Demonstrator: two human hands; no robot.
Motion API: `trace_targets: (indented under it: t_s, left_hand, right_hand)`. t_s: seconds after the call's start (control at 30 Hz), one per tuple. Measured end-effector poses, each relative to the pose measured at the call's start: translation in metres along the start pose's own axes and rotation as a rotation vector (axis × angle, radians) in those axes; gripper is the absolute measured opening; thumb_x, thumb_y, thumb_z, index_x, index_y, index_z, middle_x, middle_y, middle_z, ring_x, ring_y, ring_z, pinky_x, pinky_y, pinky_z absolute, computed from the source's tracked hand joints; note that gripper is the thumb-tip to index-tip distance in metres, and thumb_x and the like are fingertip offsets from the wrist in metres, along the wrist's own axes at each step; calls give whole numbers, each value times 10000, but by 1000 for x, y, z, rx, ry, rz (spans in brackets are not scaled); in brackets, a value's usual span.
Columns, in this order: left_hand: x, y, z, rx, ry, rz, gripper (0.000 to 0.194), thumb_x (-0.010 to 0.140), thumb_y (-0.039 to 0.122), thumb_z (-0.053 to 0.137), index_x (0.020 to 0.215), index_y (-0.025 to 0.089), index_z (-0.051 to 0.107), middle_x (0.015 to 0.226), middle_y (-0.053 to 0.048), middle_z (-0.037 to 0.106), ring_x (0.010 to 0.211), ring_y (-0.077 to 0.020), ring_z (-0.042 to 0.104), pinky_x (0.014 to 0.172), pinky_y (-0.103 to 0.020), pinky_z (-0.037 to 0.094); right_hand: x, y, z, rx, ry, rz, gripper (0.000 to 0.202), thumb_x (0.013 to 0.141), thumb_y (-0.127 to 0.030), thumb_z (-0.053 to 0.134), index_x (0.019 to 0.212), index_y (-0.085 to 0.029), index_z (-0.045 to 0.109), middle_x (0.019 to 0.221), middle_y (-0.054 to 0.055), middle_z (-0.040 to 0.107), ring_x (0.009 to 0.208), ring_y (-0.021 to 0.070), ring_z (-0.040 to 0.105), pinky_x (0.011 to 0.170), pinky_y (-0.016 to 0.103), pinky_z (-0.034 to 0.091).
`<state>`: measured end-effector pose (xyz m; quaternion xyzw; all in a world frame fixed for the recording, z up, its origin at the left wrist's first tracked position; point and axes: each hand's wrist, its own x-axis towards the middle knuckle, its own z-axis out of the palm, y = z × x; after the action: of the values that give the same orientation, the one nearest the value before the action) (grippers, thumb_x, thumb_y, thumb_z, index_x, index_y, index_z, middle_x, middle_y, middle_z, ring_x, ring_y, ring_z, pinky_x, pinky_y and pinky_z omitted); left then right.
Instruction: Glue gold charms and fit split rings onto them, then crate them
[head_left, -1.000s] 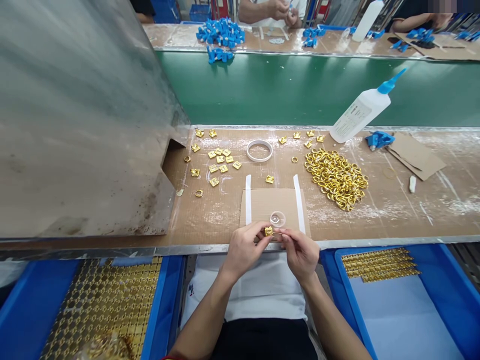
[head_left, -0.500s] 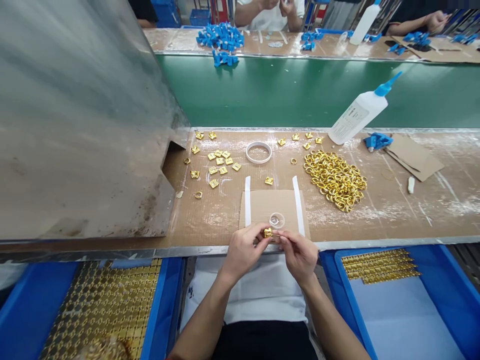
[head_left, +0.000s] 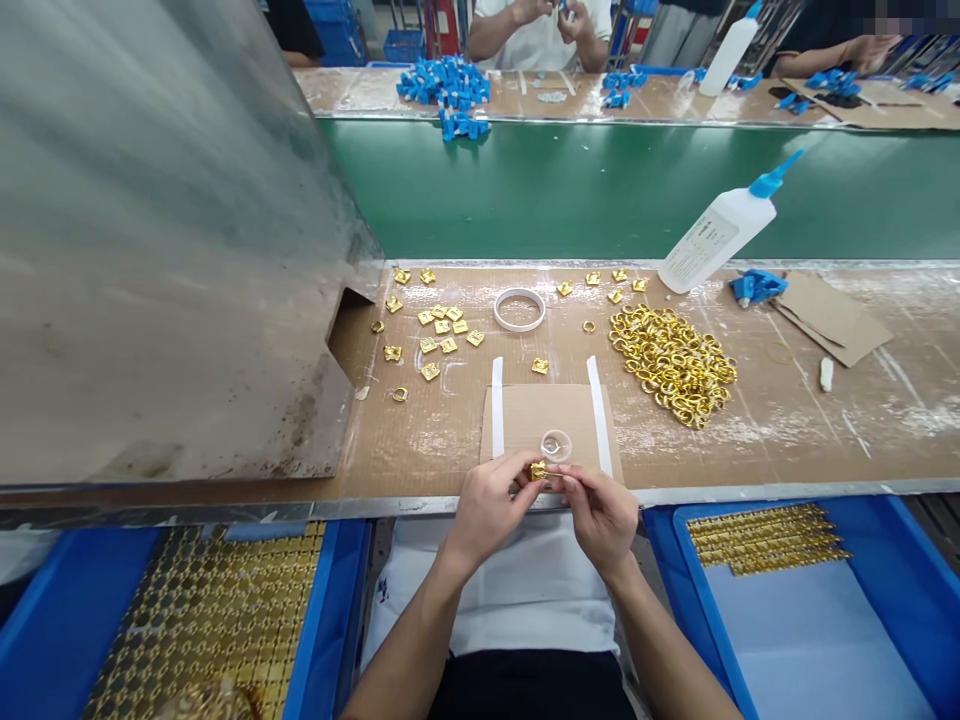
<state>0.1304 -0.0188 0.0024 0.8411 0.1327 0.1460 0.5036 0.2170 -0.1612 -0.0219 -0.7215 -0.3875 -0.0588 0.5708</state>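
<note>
Between the thumb and fingers of my left hand (head_left: 491, 508) is a small square gold piece (head_left: 538, 470), held just above the bench's front edge. My right hand (head_left: 604, 512) pinches a thin, stick-like tool (head_left: 556, 474), its tip at the gold piece. Too little of the tool shows to tell its kind. Just beyond my fingers a small clear round dish (head_left: 556, 446) rests on a cardboard sheet (head_left: 525, 415) taped down with white strips. Several similar square gold pieces (head_left: 442, 326) lie scattered at the left, and a heap of gold rings (head_left: 675, 365) is on the right.
A large metal housing (head_left: 165, 240) blocks the left side. A white squeeze bottle (head_left: 716, 235) leans behind the rings, and a tape roll (head_left: 519, 310) lies mid-bench. Blue trays (head_left: 345, 590) with gold chain-like strips flank my lap. Across the green belt (head_left: 562, 190) other people work.
Both hands keep nearly the same pose, with the gold piece and thin tool still together. The whole view has shifted slightly downward. Across the belt, the blue pile's front pieces sit slightly further right.
</note>
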Motion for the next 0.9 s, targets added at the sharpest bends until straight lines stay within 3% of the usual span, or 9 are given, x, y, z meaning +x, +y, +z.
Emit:
trace_targets:
  t_s: [0.33, 0.47, 0.6, 0.9]
  left_hand:
    - [0, -1, 1, 8, 2, -12, 199, 882, 133, 644, 1060, 193, 711, 810, -15, 751, 633, -140, 668, 595, -223, 499]
    - [-1, -2, 0, 5, 2, -19, 199, 881, 144, 647, 1065, 186, 708, 771, -7, 732, 604, -134, 643, 586, -221, 494]
    - [-2, -2, -2, -11, 12, -36, 196, 897, 175, 633, 1081, 187, 701, 777, -10, 720, 581, -128, 616, 580, -222, 497]
    - [-3, -4, -2, -18, 7, -32, 177, 910, 208, 624, 1072, 199, 697, 787, -11, 712, 602, -134, 618, 573, -225, 492]
  right_hand:
    - [-4, 1, 0, 50, 5, 29, 158, 978, -175, 588, 1038, -241, 718, 887, 47, 809, 677, 181, 764, 546, 257, 613]
    - [0, 1, -3, 70, 84, 101, 132, 982, -202, 589, 1022, -226, 713, 858, 50, 784, 593, 157, 711, 490, 250, 573]
    - [17, 1, -6, -63, 172, 89, 135, 986, -230, 585, 943, -218, 713, 704, 15, 701, 581, 159, 670, 546, 275, 565]
    - [26, 1, 2, -251, 94, -12, 176, 997, -234, 572, 937, -240, 738, 784, 41, 723, 691, 177, 703, 629, 281, 595]
